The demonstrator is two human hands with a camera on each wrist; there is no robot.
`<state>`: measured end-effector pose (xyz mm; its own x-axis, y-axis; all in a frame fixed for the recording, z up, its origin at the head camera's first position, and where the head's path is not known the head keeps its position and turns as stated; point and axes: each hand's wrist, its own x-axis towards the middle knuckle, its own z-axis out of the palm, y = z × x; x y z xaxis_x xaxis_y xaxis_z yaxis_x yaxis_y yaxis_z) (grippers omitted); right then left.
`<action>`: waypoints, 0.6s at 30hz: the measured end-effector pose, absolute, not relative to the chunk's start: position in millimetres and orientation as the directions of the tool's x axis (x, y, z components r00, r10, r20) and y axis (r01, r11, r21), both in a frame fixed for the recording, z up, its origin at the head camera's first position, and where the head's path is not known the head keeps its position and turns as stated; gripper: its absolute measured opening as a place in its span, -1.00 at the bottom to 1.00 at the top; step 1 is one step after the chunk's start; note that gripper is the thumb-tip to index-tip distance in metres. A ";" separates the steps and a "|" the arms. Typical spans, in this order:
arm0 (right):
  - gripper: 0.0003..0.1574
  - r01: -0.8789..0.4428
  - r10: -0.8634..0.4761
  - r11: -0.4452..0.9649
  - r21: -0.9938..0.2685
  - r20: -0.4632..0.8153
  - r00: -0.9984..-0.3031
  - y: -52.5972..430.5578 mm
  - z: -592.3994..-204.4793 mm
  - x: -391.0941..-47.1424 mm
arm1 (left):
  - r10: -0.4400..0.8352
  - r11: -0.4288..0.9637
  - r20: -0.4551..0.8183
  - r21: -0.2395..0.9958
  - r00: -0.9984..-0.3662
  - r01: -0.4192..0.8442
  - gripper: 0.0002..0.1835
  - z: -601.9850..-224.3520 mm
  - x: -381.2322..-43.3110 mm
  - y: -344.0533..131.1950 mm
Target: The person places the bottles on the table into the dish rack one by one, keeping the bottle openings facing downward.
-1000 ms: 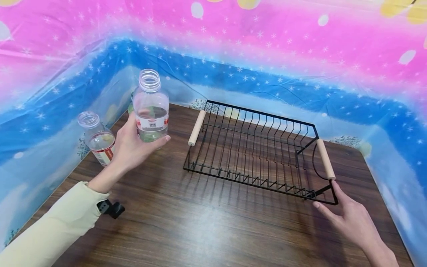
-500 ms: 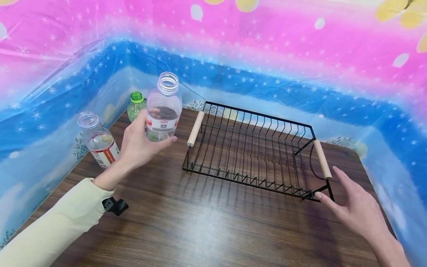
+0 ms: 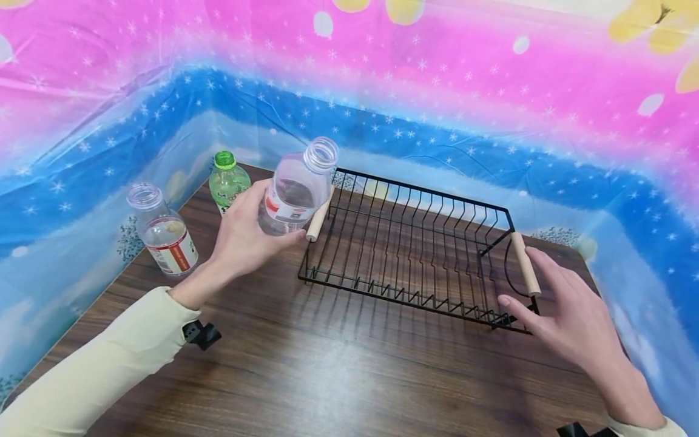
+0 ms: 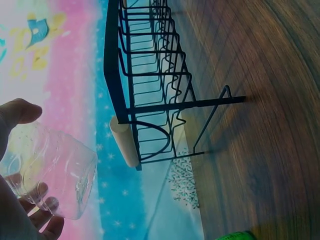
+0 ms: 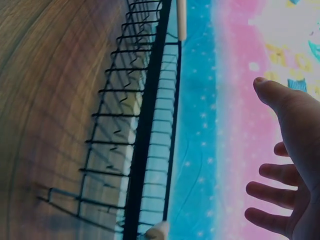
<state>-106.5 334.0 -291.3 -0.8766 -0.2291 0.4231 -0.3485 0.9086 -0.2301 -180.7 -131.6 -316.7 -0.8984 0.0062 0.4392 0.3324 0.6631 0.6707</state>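
My left hand (image 3: 246,233) grips a clear, uncapped plastic bottle (image 3: 297,191) with a red and white label, its mouth leaning to the right. In the head view the bottle overlaps the left wooden handle (image 3: 317,224) of a black wire dish rack (image 3: 393,300). Seen from the left wrist, the bottle (image 4: 70,172) is wrapped by thumb and fingers, apart from the rack (image 4: 112,60). My right hand (image 3: 576,315) holds nothing, fingers spread close beside the rack's right wooden handle (image 3: 525,265). In the right wrist view the same hand (image 5: 302,130) has its fingers apart.
Another uncapped clear bottle (image 3: 170,246) with a red and white label stands at the left of the brown wooden table (image 3: 306,364). Behind my left hand is a green bottle (image 3: 229,185), partly hidden. A pink and blue patterned cloth (image 3: 382,79) walls in the table's back and sides.
My left hand has carried the bottle rightward toward the rack and tilted it, uncovering the green bottle. My right hand has come off the rack's front corner and moved up beside the right handle.
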 end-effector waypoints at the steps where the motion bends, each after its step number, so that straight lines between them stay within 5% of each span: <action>1: 0.13 -0.360 -0.238 0.906 -0.225 0.431 -0.870 331.6 -289.0 -107.8 | 0.012 0.663 0.449 0.666 -0.894 0.343 -0.11 -316.7 -180.9 -130.2; 18: 0.13 -0.409 -0.299 0.897 -0.167 0.452 -0.840 308.8 -268.9 -116.3 | 0.123 0.667 0.572 0.557 -0.811 0.495 -0.12 -321.3 -190.1 -108.2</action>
<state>-116.3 308.8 -268.9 -0.8402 -0.2993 0.4522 -0.4093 0.8970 -0.1668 -190.1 -108.2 -321.3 -0.8106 0.1233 0.5724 0.4947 0.6672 0.5568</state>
